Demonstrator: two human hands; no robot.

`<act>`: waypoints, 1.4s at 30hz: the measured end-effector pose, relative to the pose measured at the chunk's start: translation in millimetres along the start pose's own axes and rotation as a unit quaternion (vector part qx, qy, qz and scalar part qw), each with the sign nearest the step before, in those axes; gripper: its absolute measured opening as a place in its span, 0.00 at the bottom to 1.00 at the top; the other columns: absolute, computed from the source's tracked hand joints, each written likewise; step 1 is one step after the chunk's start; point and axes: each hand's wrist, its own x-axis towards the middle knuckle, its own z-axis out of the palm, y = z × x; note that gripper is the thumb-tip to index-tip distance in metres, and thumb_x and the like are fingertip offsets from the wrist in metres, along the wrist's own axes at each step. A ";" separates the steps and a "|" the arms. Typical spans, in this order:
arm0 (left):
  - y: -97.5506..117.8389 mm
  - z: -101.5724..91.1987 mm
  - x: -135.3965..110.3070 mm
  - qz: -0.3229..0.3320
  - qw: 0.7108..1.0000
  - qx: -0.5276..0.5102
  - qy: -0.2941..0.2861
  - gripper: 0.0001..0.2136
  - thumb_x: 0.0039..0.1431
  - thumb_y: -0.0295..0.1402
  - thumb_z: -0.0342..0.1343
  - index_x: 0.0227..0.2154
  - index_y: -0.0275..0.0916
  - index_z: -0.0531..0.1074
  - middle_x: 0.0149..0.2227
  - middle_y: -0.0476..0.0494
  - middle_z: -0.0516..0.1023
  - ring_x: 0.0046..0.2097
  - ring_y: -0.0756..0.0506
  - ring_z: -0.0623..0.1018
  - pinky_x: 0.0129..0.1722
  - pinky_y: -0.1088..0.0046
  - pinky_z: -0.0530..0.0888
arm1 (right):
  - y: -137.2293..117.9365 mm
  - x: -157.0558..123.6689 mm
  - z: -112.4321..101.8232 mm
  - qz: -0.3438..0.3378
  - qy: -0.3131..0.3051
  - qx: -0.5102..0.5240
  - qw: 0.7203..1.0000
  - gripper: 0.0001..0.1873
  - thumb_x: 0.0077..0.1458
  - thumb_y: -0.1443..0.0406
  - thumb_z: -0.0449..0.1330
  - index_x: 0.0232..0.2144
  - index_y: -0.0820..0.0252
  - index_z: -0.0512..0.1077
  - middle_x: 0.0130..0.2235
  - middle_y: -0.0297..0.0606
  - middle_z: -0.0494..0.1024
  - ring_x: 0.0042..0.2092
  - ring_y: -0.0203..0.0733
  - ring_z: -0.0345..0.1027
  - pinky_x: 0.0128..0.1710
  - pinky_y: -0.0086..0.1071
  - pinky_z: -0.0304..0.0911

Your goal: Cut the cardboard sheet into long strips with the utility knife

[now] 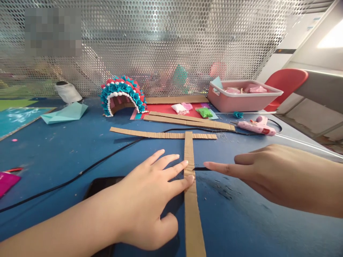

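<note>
My left hand point(150, 192) lies with fingers spread, its fingertips pressing on a long cardboard strip point(194, 217) that runs toward me. From the right, my right hand point(278, 178) grips a craft knife; only its thin black blade point(201, 169) shows, and the handle is hidden in the palm. The index finger stretches along the blade, whose tip meets the strip's right edge. At its far end the strip lies across a second, slightly curved cardboard strip point(134, 132). A dark phone-like slab point(103, 184) lies partly under my left forearm.
A black cable point(80, 175) crosses the blue table point(53, 153) to a pink glue gun point(258, 125). Behind are more cardboard strips point(187, 121), a blue-and-red flower-covered arch point(123, 92), small bags of beads point(205, 112) and a pink bin point(241, 101). A perforated metal screen point(166, 43) stands at the back.
</note>
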 end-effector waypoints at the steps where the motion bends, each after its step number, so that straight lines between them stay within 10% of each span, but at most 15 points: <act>1: -0.4 0.5 -0.1 -0.003 1.000 0.000 0.001 0.32 0.48 0.36 0.54 0.60 0.49 0.62 0.65 0.44 0.58 0.66 0.35 0.54 0.64 0.48 0.49 | -0.8 1.9 -0.1 -0.008 -0.018 -0.002 1.000 0.49 0.46 0.79 0.58 0.64 0.38 0.50 0.25 0.29 0.74 0.22 0.34 0.68 0.17 0.27 0.44; 42: -7.8 -1.4 1.9 0.006 0.999 -0.026 -0.025 0.34 0.46 0.35 0.55 0.61 0.51 0.59 0.66 0.48 0.54 0.66 0.28 0.50 0.62 0.38 0.45 | -15.1 9.7 5.8 -0.042 0.003 -0.034 0.999 0.53 0.39 0.80 0.54 0.65 0.45 0.46 0.24 0.27 0.72 0.19 0.35 0.65 0.19 0.31 0.35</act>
